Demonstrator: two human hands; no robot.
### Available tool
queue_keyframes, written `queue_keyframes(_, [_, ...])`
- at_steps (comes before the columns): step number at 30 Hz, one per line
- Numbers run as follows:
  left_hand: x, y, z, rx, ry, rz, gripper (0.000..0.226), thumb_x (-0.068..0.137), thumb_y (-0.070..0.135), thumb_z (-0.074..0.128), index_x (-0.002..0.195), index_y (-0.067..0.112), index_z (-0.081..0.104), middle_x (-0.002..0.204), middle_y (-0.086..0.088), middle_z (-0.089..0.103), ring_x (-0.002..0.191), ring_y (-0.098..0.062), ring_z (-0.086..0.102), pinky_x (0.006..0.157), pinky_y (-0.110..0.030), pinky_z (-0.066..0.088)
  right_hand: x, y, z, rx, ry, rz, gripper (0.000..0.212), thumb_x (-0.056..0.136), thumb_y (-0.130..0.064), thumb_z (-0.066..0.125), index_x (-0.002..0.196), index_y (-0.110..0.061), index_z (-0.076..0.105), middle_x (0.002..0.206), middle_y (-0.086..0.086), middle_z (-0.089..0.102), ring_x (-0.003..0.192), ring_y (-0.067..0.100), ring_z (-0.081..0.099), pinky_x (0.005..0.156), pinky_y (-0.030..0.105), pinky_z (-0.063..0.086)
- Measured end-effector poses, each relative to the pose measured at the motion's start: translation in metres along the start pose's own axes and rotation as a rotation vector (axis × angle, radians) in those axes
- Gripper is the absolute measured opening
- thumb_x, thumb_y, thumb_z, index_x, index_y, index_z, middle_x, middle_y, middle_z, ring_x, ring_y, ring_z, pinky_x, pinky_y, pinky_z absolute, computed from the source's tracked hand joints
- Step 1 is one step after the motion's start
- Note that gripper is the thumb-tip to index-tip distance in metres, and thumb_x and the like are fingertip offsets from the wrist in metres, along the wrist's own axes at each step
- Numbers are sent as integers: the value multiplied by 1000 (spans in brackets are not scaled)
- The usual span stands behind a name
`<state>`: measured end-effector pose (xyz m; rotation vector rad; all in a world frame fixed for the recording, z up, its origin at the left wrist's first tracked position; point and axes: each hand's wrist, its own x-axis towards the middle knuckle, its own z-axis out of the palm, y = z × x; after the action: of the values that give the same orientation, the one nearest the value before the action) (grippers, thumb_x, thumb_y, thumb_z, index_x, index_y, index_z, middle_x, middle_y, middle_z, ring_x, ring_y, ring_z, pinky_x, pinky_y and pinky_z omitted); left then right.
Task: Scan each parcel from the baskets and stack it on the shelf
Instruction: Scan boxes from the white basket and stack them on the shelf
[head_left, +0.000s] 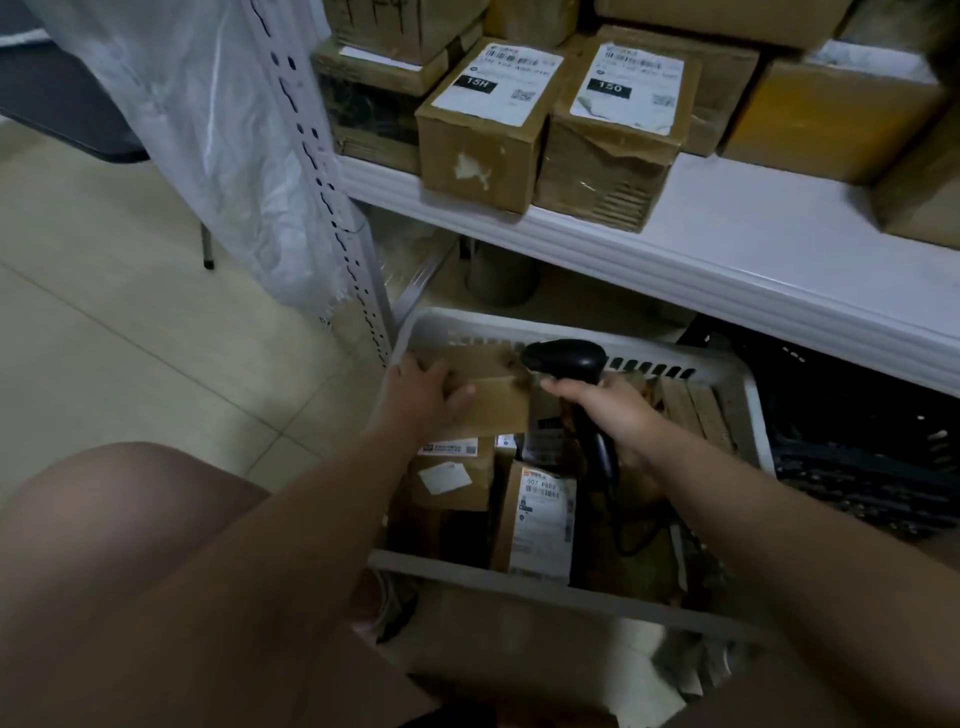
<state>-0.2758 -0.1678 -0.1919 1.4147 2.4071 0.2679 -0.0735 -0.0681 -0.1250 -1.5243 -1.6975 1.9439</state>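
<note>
Two boxes on shelf

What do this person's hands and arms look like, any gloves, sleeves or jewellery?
Both are bare. The left hand and right hand wear no gloves, and no sleeves show in view. No watch, bracelet or ring shows, though the picture is dim and a little blurred.

The left hand grips a plain brown cardboard parcel at the far left of the white slotted plastic basket. Just right of it, the right hand holds a black handheld barcode scanner. Labelled cardboard boxes stand on the white shelf beyond.
</note>
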Motion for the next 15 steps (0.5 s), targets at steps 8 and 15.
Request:
queue_keyframes(8, [-4,7,1,-823,161,-467,7,93,18,54,87,18,50,82,1,55,75,-12,55,58,-24,40,37,1,36,204,43,117,5,94,-16,61,91,-12,58,91,10,62,81,25,63,81,46,57])
queue_keyframes(15, [-33,35,-2,-940,-59,-375,26,87,27,61,110,17,64,108,-3,66,101,-24,61,97,-44,47,9,28,48,3,24,83,52,89,-41,66,129,-15,44,123,8,58,102,25,60,82,39,55])
